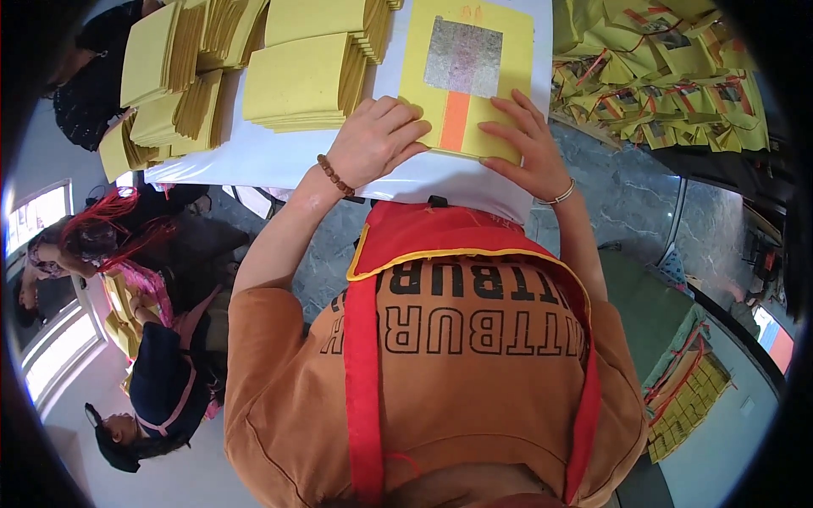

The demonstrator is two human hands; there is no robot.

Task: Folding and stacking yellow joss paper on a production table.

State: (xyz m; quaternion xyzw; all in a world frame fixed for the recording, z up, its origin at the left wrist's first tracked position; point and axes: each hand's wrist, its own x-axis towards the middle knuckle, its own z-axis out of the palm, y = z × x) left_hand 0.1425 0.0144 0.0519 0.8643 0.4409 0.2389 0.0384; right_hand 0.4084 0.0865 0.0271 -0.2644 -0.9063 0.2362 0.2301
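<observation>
Left hand (377,140) lies loosely curled and right hand (527,144) flat, fingers spread, both pinning the near edge of the yellow sheet (467,76), seemingly steadying it; stacks (301,80) sit left.

My left hand (377,140) lies palm down, fingers curled loosely inward, wrist bent. My right hand (525,144) lies flat, fingers spread and pressing down. Both forearms reach forward, elbows out.
</observation>
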